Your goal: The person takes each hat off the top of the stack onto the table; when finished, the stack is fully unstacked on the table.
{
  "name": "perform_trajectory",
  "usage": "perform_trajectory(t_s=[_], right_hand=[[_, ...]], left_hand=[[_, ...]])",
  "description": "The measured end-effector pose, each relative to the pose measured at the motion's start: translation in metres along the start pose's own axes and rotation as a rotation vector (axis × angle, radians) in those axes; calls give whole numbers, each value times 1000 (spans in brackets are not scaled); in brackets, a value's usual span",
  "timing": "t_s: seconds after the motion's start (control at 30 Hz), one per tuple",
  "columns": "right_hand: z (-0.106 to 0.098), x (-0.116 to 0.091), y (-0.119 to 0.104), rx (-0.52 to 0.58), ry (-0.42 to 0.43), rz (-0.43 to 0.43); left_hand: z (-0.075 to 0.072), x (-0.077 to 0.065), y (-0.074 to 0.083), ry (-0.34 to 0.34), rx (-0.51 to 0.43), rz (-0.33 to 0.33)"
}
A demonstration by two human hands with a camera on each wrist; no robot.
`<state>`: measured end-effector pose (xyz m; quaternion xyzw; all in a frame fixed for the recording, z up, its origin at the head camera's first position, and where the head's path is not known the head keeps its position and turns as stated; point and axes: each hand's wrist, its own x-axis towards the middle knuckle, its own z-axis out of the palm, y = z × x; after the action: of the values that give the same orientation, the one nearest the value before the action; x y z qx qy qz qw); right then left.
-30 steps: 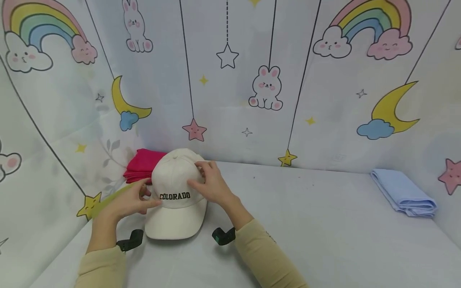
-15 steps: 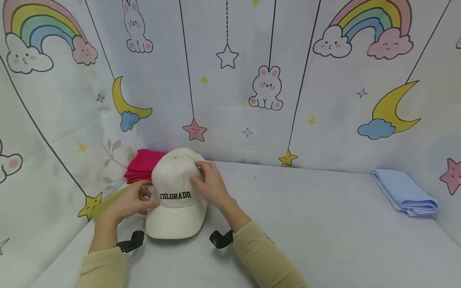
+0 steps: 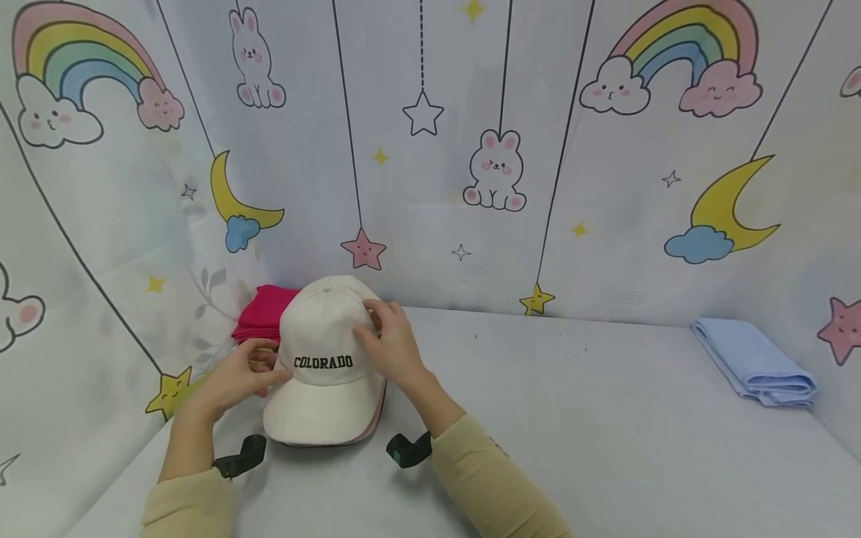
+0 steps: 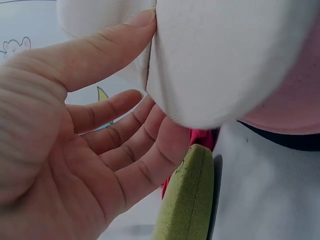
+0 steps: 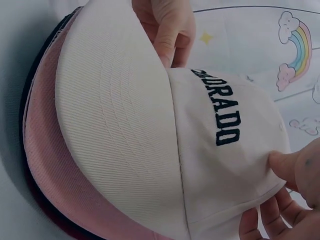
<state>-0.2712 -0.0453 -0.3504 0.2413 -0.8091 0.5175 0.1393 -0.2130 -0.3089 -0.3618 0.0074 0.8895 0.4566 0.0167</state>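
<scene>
A cream baseball cap (image 3: 321, 332) lettered COLORADO sits at the left of the table, brim toward me. Beneath its brim show a pink cap (image 5: 52, 145) and a dark edge below that, as in a stack. My left hand (image 3: 235, 379) holds the cap's left side; in the left wrist view its thumb lies where brim meets crown, fingers curled behind. On the other side my right hand (image 3: 397, 347) grips the crown, thumb on the outside and fingers around the lower edge (image 5: 272, 215). Most of the pink cap is hidden.
Behind the cap lies folded red cloth (image 3: 262, 314). An olive-green fabric item (image 4: 187, 200) stands at the left, partly behind my left arm. Folded light blue cloth (image 3: 753, 362) lies at the table's far right. A patterned backdrop (image 3: 444, 187) closes off the back.
The cream cap has shifted slightly left and up with both hands on it. A pink brim now shows under its right edge. The head view has tilted a little.
</scene>
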Motion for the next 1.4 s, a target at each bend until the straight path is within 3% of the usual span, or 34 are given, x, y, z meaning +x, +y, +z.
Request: perform_trajectory(t_s=[0.4, 0.97, 1.2, 1.4], right_hand=[[-6, 13, -8, -27, 15, 12], [-25, 27, -24, 75, -32, -9], [-38, 31, -25, 116, -4, -46], [-59, 36, -21, 148, 67, -58]], left_hand=[[-2, 2, 2, 33, -19, 37], [-1, 0, 22, 156, -59, 95], [2, -2, 38, 218, -26, 75], [13, -1, 62, 258, -51, 111]])
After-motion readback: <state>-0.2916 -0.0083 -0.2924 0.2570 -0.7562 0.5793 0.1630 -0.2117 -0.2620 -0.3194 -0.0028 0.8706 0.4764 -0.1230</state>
